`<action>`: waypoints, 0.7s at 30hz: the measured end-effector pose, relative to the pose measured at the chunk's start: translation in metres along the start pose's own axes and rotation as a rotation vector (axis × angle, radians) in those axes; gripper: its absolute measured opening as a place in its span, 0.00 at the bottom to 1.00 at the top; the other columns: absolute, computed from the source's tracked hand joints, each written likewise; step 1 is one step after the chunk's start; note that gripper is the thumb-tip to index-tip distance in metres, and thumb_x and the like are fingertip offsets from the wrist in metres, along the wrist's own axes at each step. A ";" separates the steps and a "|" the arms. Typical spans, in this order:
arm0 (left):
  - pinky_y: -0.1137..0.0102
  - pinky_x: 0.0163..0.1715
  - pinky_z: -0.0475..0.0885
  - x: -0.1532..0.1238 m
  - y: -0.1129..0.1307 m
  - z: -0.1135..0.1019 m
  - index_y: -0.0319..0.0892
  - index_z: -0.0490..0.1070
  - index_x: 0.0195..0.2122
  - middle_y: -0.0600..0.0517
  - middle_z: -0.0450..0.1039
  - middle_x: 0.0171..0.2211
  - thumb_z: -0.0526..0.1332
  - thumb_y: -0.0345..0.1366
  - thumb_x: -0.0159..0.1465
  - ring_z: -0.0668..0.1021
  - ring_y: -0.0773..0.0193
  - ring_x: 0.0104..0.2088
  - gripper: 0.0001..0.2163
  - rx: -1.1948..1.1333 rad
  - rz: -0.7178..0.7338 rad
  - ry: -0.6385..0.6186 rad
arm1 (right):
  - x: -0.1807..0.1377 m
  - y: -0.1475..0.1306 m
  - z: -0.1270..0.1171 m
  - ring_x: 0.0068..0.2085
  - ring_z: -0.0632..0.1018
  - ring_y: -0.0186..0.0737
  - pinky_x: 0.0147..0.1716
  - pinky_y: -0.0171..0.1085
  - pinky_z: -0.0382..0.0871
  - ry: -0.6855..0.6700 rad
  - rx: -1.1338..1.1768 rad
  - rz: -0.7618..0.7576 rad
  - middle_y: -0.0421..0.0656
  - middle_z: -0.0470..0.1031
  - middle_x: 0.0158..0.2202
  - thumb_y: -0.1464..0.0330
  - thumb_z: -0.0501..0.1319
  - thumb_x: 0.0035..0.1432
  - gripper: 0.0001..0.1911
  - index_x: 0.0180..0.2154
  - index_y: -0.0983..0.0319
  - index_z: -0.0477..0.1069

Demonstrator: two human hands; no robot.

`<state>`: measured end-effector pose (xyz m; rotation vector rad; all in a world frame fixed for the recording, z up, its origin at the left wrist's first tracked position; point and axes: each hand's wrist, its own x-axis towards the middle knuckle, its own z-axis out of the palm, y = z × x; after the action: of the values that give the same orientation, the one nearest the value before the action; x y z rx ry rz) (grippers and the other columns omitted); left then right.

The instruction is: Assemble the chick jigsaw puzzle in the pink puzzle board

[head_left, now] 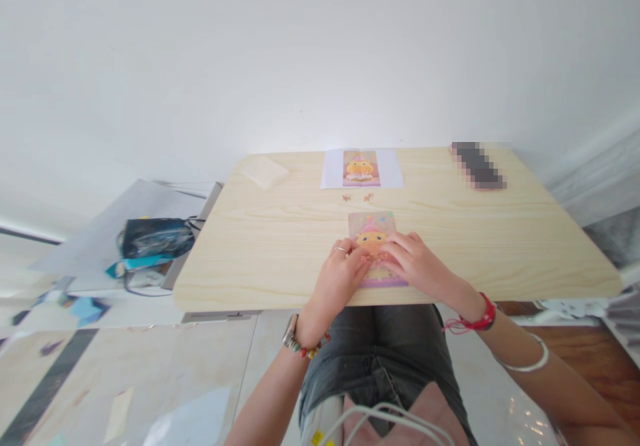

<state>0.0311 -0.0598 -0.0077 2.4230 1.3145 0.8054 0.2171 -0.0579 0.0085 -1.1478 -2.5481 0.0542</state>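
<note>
A small jigsaw puzzle with a yellow cartoon figure in a pink hat lies near the table's front edge. My left hand rests over its lower left side, fingers bent and closed around a small puzzle piece that is mostly covered. From the right, my right hand reaches over the same puzzle, its fingertips bent and pressed together at the middle; whether a separate piece is between them is hidden. Two loose puzzle pieces lie beyond the puzzle.
Against the wall, a white sheet bears a printed picture of the same figure. A phone-like blurred object lies at the back right of the wooden table. At the back left is a pale, flat packet. A dark bag sits left of the table.
</note>
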 end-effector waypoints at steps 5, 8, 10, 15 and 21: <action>0.67 0.37 0.69 -0.001 -0.002 0.000 0.40 0.68 0.33 0.49 0.64 0.34 0.55 0.32 0.59 0.68 0.62 0.37 0.04 0.022 0.023 -0.014 | -0.002 0.002 0.003 0.40 0.70 0.41 0.40 0.40 0.62 0.039 0.124 0.056 0.48 0.69 0.38 0.67 0.53 0.57 0.09 0.39 0.63 0.67; 0.67 0.38 0.69 -0.001 -0.002 -0.001 0.40 0.68 0.34 0.48 0.64 0.34 0.54 0.32 0.60 0.68 0.62 0.37 0.05 0.028 0.038 -0.014 | -0.001 0.003 0.004 0.39 0.70 0.40 0.40 0.41 0.63 0.031 0.153 0.050 0.47 0.69 0.37 0.68 0.54 0.57 0.08 0.36 0.63 0.69; 0.67 0.38 0.69 -0.001 -0.002 -0.001 0.40 0.68 0.35 0.49 0.64 0.35 0.54 0.32 0.60 0.68 0.63 0.37 0.05 0.027 0.047 -0.016 | -0.001 0.003 0.005 0.38 0.70 0.39 0.40 0.41 0.63 0.030 0.163 0.045 0.47 0.69 0.37 0.68 0.54 0.57 0.08 0.35 0.63 0.69; 0.66 0.38 0.69 -0.001 0.000 -0.002 0.41 0.68 0.35 0.49 0.64 0.34 0.53 0.33 0.60 0.68 0.63 0.37 0.05 0.030 0.061 -0.016 | -0.004 0.002 0.004 0.38 0.70 0.39 0.40 0.41 0.64 0.040 0.175 0.070 0.47 0.69 0.38 0.69 0.53 0.57 0.08 0.35 0.63 0.69; 0.65 0.38 0.69 -0.002 0.008 -0.001 0.41 0.68 0.33 0.49 0.64 0.33 0.53 0.33 0.60 0.69 0.62 0.36 0.05 0.038 0.083 -0.048 | -0.016 0.001 0.003 0.40 0.71 0.40 0.41 0.41 0.65 0.079 0.209 0.109 0.46 0.70 0.37 0.67 0.54 0.57 0.08 0.36 0.61 0.70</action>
<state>0.0353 -0.0661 -0.0040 2.5246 1.2300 0.7439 0.2271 -0.0685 0.0002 -1.1807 -2.3454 0.2894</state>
